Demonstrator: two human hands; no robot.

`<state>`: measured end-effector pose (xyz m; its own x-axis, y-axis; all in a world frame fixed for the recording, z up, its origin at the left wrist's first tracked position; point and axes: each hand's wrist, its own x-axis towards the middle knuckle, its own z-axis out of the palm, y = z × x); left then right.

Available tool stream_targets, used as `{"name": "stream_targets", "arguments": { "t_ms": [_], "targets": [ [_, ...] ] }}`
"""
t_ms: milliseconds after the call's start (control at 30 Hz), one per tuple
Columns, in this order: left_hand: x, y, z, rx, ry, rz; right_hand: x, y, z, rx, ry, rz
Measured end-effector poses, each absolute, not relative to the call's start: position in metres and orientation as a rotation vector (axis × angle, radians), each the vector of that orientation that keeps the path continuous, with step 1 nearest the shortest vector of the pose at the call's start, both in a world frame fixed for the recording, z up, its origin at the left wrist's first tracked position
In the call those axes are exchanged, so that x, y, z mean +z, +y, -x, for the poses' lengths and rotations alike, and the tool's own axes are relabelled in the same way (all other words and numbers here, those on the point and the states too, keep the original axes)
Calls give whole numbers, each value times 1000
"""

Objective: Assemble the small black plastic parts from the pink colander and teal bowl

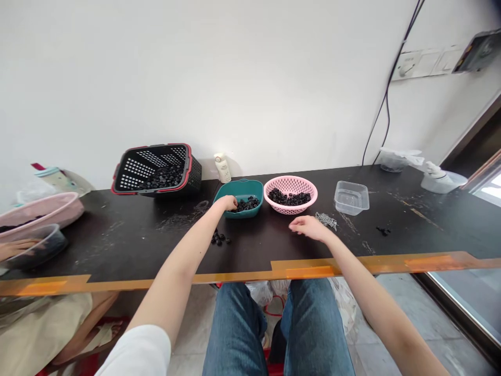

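My left hand [228, 202] reaches into a teal tub [238, 189] of small black parts, its fingers curled down among them; what they grip is hidden. A few loose black parts [220, 238] lie on the black table [117, 245] just in front of the tub. My right hand [309, 227] rests low over the table in front of a pink colander [290, 184] holding more black parts, fingers bent and close together, beside a small pile of metal screws [326, 220].
A clear empty plastic box [351, 197] stands right of the colander. A black and red basket [156, 168] with black parts sits at the back left. Another person's hand [15, 246] and bowls are at the far left. Bags and a bottle lie at the back right.
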<state>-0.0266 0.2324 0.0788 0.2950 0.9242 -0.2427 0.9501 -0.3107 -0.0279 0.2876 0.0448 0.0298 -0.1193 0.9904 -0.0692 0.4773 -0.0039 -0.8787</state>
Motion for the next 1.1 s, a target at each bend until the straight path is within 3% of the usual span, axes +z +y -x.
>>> {"name": "stream_targets", "arguments": {
  "t_ms": [100,200,433,500,533,600,667,1000,1100],
  "targets": [
    [81,229,26,-286,1790,-2413,31,45,-337,479,-1592,1980],
    [89,224,23,-187,1870,-2421,28,50,-364,303,-1570,2164],
    [103,167,-1,402,1933,-2616,15,63,-362,350,-1641,2220],
    [94,134,-5,840,1531,-2836,14,65,-364,362,-1633,2241],
    [87,118,-5,888,1267,-2944,14,66,-366,371,-1628,2252],
    [70,89,-1,747,895,-3109,14,68,-369,400,-1624,2277],
    [53,72,8,573,813,-3201,14,69,-371,433,-1638,2297],
    [29,83,90,588,1317,-3114,20,65,-357,420,-1712,2206],
    [29,78,97,700,1349,-2997,34,53,-339,651,-1667,1904]
  ]
}}
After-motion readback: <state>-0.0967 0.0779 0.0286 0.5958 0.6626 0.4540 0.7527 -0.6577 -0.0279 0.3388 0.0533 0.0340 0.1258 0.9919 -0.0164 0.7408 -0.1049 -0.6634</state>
